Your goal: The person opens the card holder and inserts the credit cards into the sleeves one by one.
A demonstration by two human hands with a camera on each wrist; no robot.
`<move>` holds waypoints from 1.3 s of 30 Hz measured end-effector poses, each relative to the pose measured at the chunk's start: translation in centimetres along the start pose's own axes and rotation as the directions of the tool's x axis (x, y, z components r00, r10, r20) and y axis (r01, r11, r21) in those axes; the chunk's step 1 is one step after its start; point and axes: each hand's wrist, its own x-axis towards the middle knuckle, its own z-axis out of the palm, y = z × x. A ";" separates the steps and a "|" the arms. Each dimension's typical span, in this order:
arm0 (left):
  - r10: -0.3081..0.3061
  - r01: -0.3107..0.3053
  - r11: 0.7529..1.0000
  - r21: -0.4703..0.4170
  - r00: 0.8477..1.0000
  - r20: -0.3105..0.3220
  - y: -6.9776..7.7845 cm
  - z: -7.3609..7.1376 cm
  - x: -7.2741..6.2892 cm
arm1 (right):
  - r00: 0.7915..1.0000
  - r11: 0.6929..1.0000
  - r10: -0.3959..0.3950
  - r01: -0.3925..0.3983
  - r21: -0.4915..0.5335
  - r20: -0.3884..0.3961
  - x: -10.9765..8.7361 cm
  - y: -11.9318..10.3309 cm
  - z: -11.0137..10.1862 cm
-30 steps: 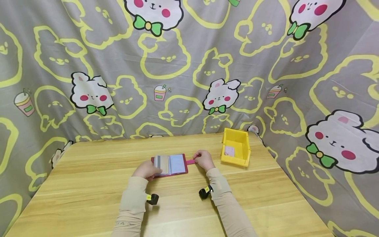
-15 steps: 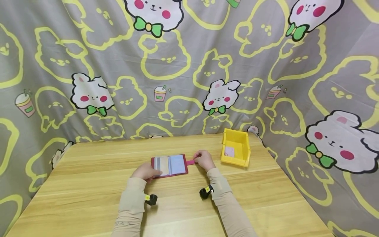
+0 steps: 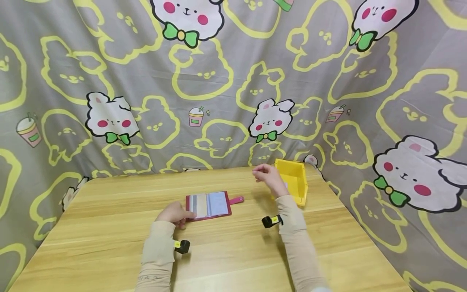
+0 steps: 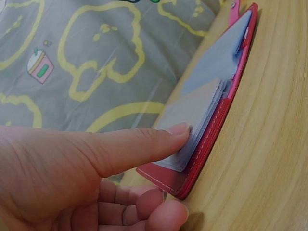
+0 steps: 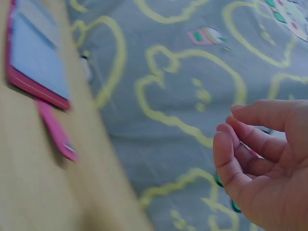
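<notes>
A red card holder (image 3: 218, 202) lies spread open on the wooden table, its clear sleeves facing up. A beige card (image 4: 190, 108) shows in the left sleeves, and the right side looks pale blue. My left hand (image 3: 174, 213) is at the holder's near left corner. In the left wrist view its thumb (image 4: 159, 144) presses on the sleeves while the other fingers curl by the cover's edge. The pink snap strap (image 3: 237, 200) sticks out to the right, untouched. Raised above the table, my right hand (image 3: 270, 178) has loosely curled fingers with nothing between them, just left of the yellow bin (image 3: 300, 184).
The yellow bin stands at the table's back right, partly covered by the right hand in the head view. A patterned grey curtain (image 3: 153, 73) hangs behind the table (image 3: 219, 255) and along its right side.
My right hand has let go of the pink strap and moved up and right toward the yellow bin. The left hand stays at the holder's left corner, shifted slightly left.
</notes>
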 end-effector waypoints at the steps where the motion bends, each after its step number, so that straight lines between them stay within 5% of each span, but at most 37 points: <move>1: 0.002 -0.002 1.000 0.010 1.000 -0.002 0.0 0.0 0.0 | 1.000 1.000 -0.002 0.002 0.013 -0.028 0.2 -0.3 -0.8; 5: -0.001 0.001 1.000 0.030 1.000 -0.001 0.1 -0.1 0.0 | 0.990 0.999 0.044 -0.041 0.027 -0.136 1.1 -0.6 -3.9; 10: -0.010 0.009 1.000 0.029 1.000 0.010 0.1 -0.3 0.0 | 0.963 0.982 0.174 -0.186 -0.037 -0.207 2.1 0.4 -6.9; 20: -0.019 0.019 1.000 -0.015 1.000 -0.001 -0.2 -0.2 0.2 | 0.908 0.874 0.366 -0.411 -0.259 -0.205 3.0 3.6 -8.9; 27: -0.030 0.030 0.999 -0.035 1.000 0.004 -0.2 -0.1 0.2 | 0.921 0.732 0.360 -0.378 -0.567 -0.150 2.7 4.9 -8.5; 31: -0.029 0.029 0.999 -0.028 1.000 0.004 -0.1 -0.1 0.1 | 0.939 0.691 0.305 -0.334 -0.641 -0.161 2.2 5.0 -8.0; 35: -0.033 0.033 0.999 -0.033 0.999 0.004 0.0 -0.1 0.0 | 0.934 0.707 0.317 -0.348 -0.616 -0.163 2.1 4.9 -8.0; 39: -0.036 0.036 0.999 -0.034 0.999 0.001 0.0 -0.1 0.0 | 0.919 0.760 0.365 -0.387 -0.522 -0.151 2.1 4.9 -8.2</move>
